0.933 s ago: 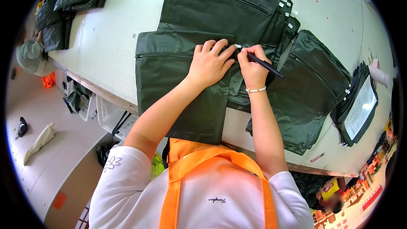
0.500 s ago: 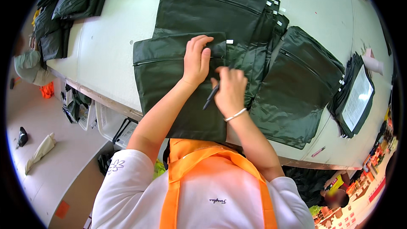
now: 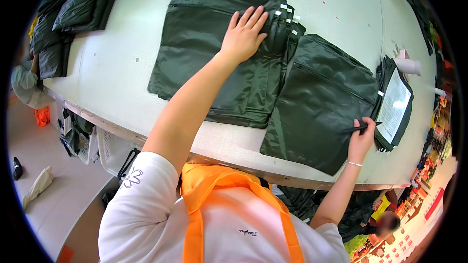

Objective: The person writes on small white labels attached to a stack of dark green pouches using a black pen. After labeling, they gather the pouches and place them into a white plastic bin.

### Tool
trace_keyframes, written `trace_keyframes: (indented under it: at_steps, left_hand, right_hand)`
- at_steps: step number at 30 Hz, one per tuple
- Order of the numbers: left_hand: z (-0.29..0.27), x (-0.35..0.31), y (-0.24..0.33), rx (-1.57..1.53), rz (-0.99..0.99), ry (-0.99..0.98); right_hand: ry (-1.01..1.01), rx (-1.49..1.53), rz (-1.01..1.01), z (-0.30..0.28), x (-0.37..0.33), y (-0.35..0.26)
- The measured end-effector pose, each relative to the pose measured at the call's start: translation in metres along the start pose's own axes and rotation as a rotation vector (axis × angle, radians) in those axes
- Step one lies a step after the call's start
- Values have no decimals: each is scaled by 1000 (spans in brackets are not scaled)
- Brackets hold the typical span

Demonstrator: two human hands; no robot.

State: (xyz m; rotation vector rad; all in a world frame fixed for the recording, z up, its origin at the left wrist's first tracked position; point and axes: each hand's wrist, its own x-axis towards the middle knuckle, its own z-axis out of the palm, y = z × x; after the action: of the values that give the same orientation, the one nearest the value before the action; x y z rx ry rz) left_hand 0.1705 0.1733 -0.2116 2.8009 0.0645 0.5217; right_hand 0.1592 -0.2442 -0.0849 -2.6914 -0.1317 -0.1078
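Note:
My left hand (image 3: pixel 244 36) lies with fingers spread on the upper right part of a stack of dark green, shiny zipped fabric pieces (image 3: pixel 192 44). Small white labels stick out along that stack's right edge. Farther right, my right hand (image 3: pixel 361 141) is closed around a black pen (image 3: pixel 349 129), at the right edge of a second stack of dark green zipped pieces (image 3: pixel 312 112). This second stack lies at a slant and touches or overlaps the first stack's right side; I cannot tell which.
Beyond the second stack, a printed white sheet (image 3: pixel 395 100) lies on more dark pieces, near a pale pink roll (image 3: pixel 408 65). Dark padded bundles (image 3: pixel 83 7) sit at the table's far left. White baskets (image 3: pixel 111 147) stand below its front edge. Another person (image 3: pixel 385 219) is at lower right.
The zipped piece from the near left now appears on top of the right stack. My right hand has moved right with the pen; my left hand has moved up onto the left stack.

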Motion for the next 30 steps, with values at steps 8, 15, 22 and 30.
trace_keyframes:
  at_steps: [8,15,22,30]
  left_hand:
    - [-51,-123,19,80,-279,-192]
    - [-74,-125,13,10,-199,-154]
    - [-65,-125,3,51,-131,-91]
    - [-62,-124,4,41,-156,-108]
  right_hand:
    - [64,598,-55,82,-15,-105]
    - [-260,970,-101,181,-21,-212]
    - [-241,940,-55,238,-23,-220]
    - [-111,866,-169,244,-27,-219]
